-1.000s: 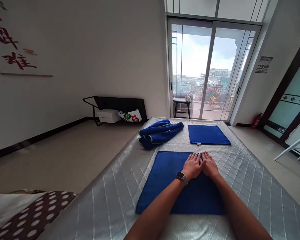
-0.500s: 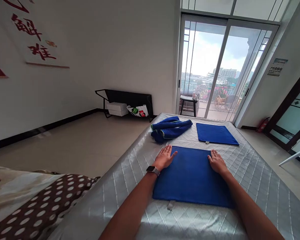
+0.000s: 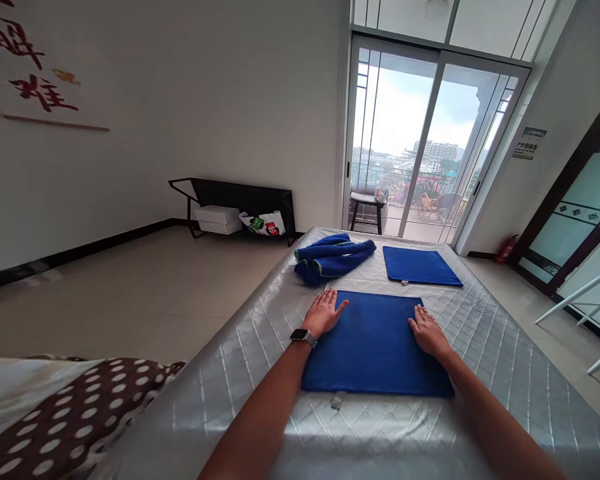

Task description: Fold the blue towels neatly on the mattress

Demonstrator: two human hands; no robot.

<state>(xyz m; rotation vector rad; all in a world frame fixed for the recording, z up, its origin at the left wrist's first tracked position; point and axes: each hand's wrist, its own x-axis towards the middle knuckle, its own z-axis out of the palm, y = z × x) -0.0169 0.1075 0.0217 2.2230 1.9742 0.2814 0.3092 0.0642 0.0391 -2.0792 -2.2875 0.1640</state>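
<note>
A rectangular blue cloth [image 3: 375,347] lies flat on the silver quilted mattress [image 3: 250,360], a small pale tag poking out at its near edge. My left hand [image 3: 324,312], with a watch on the wrist, rests flat on the cloth's far left corner, fingers stretched. At the far right edge my right hand [image 3: 428,330] lies flat too, palm down with fingers extended. Beyond them sits a second flat blue cloth [image 3: 420,265], also tagged. To its left is a loosely bunched blue cloth [image 3: 335,257] with green edging.
Brown polka-dot bedding [image 3: 75,407] lies at the lower left. A black rack [image 3: 245,197] with white boxes [image 3: 217,219] stands by the wall. Glass sliding doors [image 3: 430,147] are behind the mattress; white metal legs [image 3: 580,300] stand at right.
My hands were together at the cloth's far middle; they have slid apart to its left and right sides. Since half a second ago they have stayed there while the view shifted slightly.
</note>
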